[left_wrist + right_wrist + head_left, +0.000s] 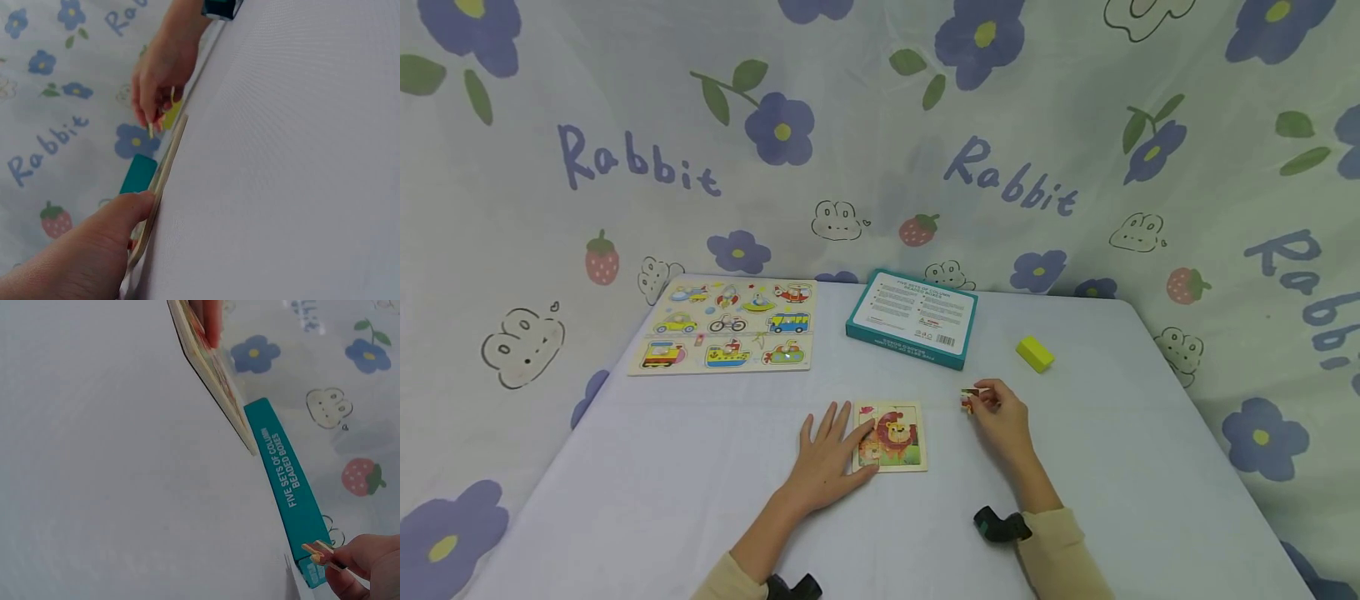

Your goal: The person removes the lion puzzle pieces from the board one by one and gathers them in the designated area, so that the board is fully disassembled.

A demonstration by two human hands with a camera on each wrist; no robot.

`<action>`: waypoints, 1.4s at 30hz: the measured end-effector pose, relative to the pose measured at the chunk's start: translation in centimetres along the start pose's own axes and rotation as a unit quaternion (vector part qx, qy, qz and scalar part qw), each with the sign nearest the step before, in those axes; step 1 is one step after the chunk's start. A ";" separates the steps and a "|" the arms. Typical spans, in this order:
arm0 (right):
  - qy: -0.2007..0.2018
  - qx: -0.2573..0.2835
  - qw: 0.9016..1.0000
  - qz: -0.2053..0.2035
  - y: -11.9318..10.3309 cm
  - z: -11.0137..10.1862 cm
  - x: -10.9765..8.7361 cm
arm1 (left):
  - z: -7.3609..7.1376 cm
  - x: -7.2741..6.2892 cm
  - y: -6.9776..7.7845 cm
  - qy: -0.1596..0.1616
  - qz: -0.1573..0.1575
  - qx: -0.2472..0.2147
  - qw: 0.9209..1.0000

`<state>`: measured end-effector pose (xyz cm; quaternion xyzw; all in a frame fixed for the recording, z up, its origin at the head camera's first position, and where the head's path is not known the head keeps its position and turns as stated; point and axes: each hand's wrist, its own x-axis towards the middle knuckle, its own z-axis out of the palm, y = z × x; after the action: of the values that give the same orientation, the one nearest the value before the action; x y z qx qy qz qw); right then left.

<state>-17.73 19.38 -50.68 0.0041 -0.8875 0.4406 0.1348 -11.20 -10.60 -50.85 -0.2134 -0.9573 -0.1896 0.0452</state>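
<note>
Lion puzzle [895, 443] lies flat on the white-covered bench [1120, 433], around mid-width, well in from the left and right edges. Left hand [823, 467] rests on the puzzle's left side, fingers spread and straight, thumb by the near left corner; that grip is wide, pressing rather than clasping. Right hand [1007, 425] is to the right of the puzzle, apart from it, its grip narrow: thumb and fingertips pinch one small printed piece [967, 401], which looks lifted off the bench in both wrist views. Whether the puzzle has a bare slot is too small to tell. Teal box [914, 318] sits at the far edge near its middle, vehicle board [724, 327] at the far left corner, yellow block [1035, 354] right of the box, toward the far right corner. Handling, judged by eye: piece should be very light, stiff, thin, likely wood or thick card; printed face probably smooth, so it could twist or slip in a loose pinch. Best taken by two opposite edges, face left uncovered. Not very fragile, though corners and print may chip if forced. Puzzle seems rigid and light too, may slide on the cloth; hold it by its rim, flat fingers pressing down, clear of any joins.
</note>
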 end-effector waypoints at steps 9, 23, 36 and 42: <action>0.003 -0.023 1.000 0.014 0.5 -0.9 0.1 | 0.0 0.0 0.1 -0.002 -0.001 0.000 1.000; 0.020 -0.041 0.999 0.009 1.1 -1.3 0.3 | -0.1 0.0 0.1 -0.005 -0.004 0.004 1.000; 0.026 -0.056 0.998 0.023 1.5 -1.2 0.4 | -0.1 0.0 0.0 0.001 0.000 0.006 1.000; 0.025 -0.064 0.997 0.028 1.4 -1.2 0.2 | -0.1 0.0 0.0 -0.003 -0.002 0.007 1.000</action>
<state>-17.83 21.16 -51.03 -0.0401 -0.9098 0.3867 0.1449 -11.22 -10.65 -50.76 -0.2121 -0.9592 -0.1820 0.0432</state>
